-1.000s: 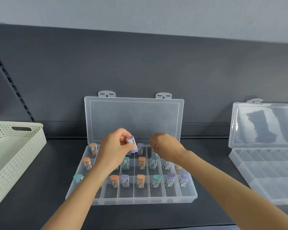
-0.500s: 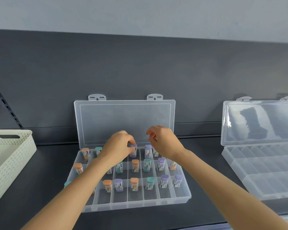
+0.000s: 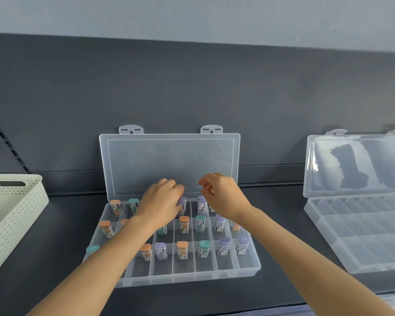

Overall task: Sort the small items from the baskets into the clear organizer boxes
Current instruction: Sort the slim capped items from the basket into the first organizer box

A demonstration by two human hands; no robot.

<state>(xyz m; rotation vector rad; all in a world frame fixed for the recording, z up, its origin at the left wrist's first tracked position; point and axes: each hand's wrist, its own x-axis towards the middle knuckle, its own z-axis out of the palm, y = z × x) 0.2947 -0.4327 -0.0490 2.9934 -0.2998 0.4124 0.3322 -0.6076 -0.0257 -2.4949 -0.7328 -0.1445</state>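
So, at that point your main organizer box (image 3: 192,278) sat in the middle of the dark shelf (image 3: 55,258) with its lid (image 3: 169,160) standing up against the back wall. It was holding a bunch of little capped pieces, standing upright one per compartment across three rows: orange caps, teal caps, purple caps, all mixed. In the front row they stood at the far ends of their long slots, with bare bottoms nearer you.

Your left hand (image 3: 162,206) was down in the back row, fingers curled onto a purple-capped piece (image 3: 182,201) and gripping it as it stood in its compartment. Your right hand (image 3: 226,199) hovered just beside it over the same row, fingers loosely bent, holding nothing. Another purple piece (image 3: 201,204) stood right below those fingertips.

Every piece had a printed label, but the print was way too small to read.

Off to your right was a second box (image 3: 328,242), lid up too, well apart from the first one. A cream perforated basket (image 3: 16,215) was at the left edge, partly cut off. You had bare shelf on both sides of the middle box, but the raised lid was close behind your knuckles.
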